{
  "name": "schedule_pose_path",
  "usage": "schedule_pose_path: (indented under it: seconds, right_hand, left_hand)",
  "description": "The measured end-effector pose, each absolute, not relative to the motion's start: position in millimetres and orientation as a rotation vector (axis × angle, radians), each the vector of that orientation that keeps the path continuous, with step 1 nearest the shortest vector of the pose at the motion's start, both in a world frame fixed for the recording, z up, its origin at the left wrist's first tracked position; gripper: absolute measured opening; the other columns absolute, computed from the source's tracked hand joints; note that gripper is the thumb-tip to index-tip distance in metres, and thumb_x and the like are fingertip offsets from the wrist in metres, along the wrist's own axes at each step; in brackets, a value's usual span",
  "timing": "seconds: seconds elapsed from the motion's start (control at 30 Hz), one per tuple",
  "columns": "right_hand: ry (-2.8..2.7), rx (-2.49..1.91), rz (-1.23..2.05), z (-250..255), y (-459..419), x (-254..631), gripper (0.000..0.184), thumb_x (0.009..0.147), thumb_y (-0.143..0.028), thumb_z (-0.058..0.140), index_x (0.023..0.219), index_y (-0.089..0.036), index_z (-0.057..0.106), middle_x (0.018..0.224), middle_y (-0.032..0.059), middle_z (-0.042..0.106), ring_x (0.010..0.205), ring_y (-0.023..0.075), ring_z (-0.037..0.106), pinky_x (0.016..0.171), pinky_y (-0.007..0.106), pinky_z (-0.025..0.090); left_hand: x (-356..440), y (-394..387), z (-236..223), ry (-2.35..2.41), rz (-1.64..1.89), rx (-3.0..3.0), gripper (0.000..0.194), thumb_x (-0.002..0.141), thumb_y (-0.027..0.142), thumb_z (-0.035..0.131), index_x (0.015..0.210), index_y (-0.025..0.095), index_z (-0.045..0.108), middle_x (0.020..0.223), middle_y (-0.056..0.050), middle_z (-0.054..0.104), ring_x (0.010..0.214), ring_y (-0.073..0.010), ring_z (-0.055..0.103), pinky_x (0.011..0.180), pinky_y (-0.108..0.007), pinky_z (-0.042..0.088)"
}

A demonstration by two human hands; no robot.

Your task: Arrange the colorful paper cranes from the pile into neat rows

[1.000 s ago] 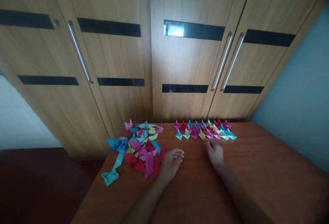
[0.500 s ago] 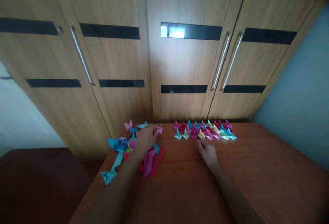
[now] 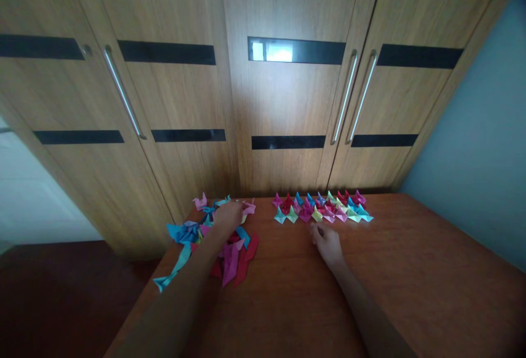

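My left hand (image 3: 228,217) reaches over a loose heap of folded paper pieces at the table's left side. Its fingers curl downward, and what they hold, if anything, is hidden. Just right of the fingertips lie a pink origami piece (image 3: 249,206) and a pale yellow-green bit of paper (image 3: 244,218). My right hand (image 3: 327,240) rests on the table with fingers curled in, nothing visible in them. Beyond it stand rows of small pointed origami pieces (image 3: 305,213) in pink, red, blue, yellow and green.
The brown wooden table (image 3: 287,292) extends to a wooden wardrobe (image 3: 283,172) with black strips and metal handles. In the heap, a magenta folded piece (image 3: 230,264), red strips (image 3: 246,259) and a turquoise piece (image 3: 164,281) lie nearer me. A blue wall (image 3: 464,172) stands right.
My left hand has drawn slightly left and lower over the heap. The right hand stays beside the rows, nearly still. The whole view has shifted a little.
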State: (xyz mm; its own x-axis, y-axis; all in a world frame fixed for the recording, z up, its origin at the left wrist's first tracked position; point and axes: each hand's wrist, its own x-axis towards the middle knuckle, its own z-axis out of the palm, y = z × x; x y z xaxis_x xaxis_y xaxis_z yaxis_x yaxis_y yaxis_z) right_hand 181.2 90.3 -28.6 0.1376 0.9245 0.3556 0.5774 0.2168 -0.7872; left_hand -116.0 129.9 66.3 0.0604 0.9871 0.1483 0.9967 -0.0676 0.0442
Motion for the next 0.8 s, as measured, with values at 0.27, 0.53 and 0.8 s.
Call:
schedule_pose_path:
  seconds: [0.27,0.53,0.8]
  right_hand:
    - [-1.535,-1.426,0.513,-28,90,181,0.043,0.085,-0.051,0.038,0.06,-0.02,0.052,0.048,-0.0008,0.054,0.048,0.0145,0.053,0.051,0.023,0.037]
    - [-1.57,-1.416,0.554,-26,87,182,0.044,0.086,-0.052,0.038,0.062,-0.02,0.056,0.05,0.0006,0.056,0.051,0.0166,0.055,0.054,0.025,0.038]
    - [-1.524,-1.218,0.803,-14,76,177,0.034,0.082,-0.049,0.048,0.076,-0.018,0.061,0.056,-0.0009,0.055,0.055,0.0153,0.053,0.055,0.025,0.039]
  left_hand:
    - [-116,112,88,-2.041,-0.274,-2.169,0.027,0.088,0.022,0.04,0.091,0.014,0.065,0.095,-0.015,0.066,0.09,-0.0251,0.063,0.076,-0.033,0.046]
    - [-87,63,109,-1.763,-0.828,-2.361,0.021,0.085,0.02,0.046,0.095,0.021,0.065,0.1,-0.006,0.066,0.091,-0.019,0.06,0.081,-0.028,0.045]
    - [-56,36,64,-1.689,-1.211,-2.578,0.019,0.082,0.015,0.049,0.09,0.022,0.065,0.09,-0.002,0.068,0.082,-0.0155,0.062,0.076,-0.026,0.047]
